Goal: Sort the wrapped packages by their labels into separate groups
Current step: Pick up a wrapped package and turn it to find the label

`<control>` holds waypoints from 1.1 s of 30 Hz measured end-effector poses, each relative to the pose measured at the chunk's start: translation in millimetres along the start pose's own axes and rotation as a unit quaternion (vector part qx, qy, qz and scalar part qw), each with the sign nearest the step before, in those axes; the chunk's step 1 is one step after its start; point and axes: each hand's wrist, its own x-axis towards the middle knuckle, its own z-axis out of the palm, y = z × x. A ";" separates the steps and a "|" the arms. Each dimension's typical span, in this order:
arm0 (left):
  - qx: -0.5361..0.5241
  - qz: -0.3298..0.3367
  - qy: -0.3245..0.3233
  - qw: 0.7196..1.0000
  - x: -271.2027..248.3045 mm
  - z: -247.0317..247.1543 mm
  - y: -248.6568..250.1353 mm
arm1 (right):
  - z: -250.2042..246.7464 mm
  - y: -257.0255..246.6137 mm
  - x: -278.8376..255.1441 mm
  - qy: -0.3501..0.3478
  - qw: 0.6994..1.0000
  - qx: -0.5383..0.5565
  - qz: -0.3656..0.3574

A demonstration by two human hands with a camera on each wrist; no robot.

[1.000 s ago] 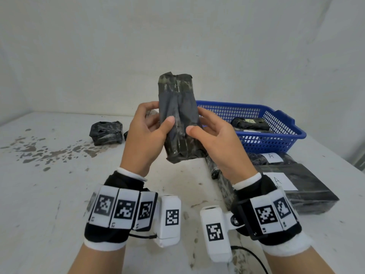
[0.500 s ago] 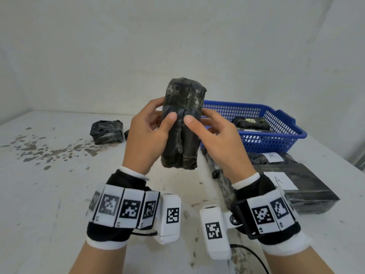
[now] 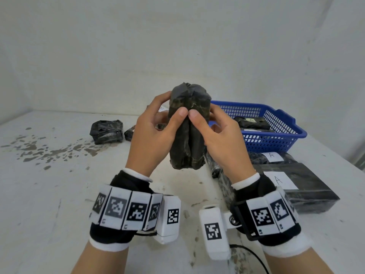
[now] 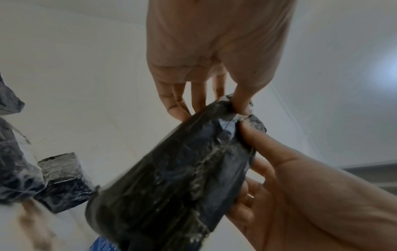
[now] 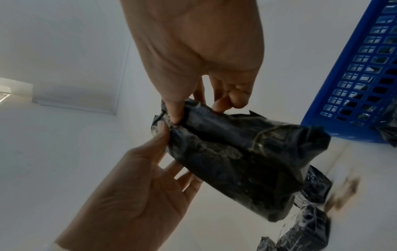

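A black wrapped package (image 3: 187, 131) stands upright in the air above the table, held between both hands. My left hand (image 3: 152, 133) grips its left side with the thumb on the near face. My right hand (image 3: 221, 139) grips the right side, thumb beside the left thumb. No label shows on the side facing me. In the left wrist view the package (image 4: 171, 178) lies across the frame, pinched at its far end. The right wrist view shows the package (image 5: 242, 163) held the same way.
A blue basket (image 3: 284, 123) with wrapped packages stands at the back right. Black packages with white "A" labels (image 3: 280, 179) lie on the table to the right. A small black package (image 3: 106, 131) sits at the back left. The white table (image 3: 49, 194) carries brown stains.
The package has been turned in my hands so a different face is toward me. Both thumbs have moved together onto its near side.
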 end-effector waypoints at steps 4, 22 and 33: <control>-0.010 -0.002 -0.009 1.000 -1.2 2.3 1.2 | -0.5 0.4 -0.3 0.000 1.000 0.025 0.007; -0.100 -0.018 -0.010 0.995 0.3 -0.3 0.7 | 0.6 -4.2 -0.4 -0.030 0.989 0.145 0.002; -0.117 -0.085 -0.001 0.989 1.5 -2.1 2.6 | -0.2 -1.6 -2.6 -0.028 0.986 0.153 -0.054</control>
